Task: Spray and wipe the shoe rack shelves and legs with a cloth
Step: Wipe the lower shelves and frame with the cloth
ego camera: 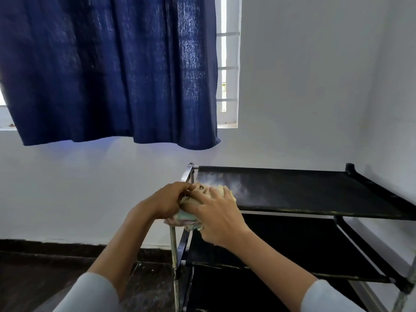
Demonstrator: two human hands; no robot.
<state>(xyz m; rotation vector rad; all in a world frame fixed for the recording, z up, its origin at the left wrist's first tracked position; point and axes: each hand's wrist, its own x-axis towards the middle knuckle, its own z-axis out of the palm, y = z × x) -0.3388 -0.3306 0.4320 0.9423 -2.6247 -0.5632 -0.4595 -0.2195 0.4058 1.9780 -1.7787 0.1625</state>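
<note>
Both hands bunching cloth (189, 218) at centre frame: left hand (167, 200) gripping its left side, right hand (217, 218) curling over top. Top shelf (315, 192) lying just right of cloth, long axis running toward right edge; right hand nearer. Pale spray patch (227, 183) beside cloth.

Cloth (191, 218) — mostly under hands
</note>
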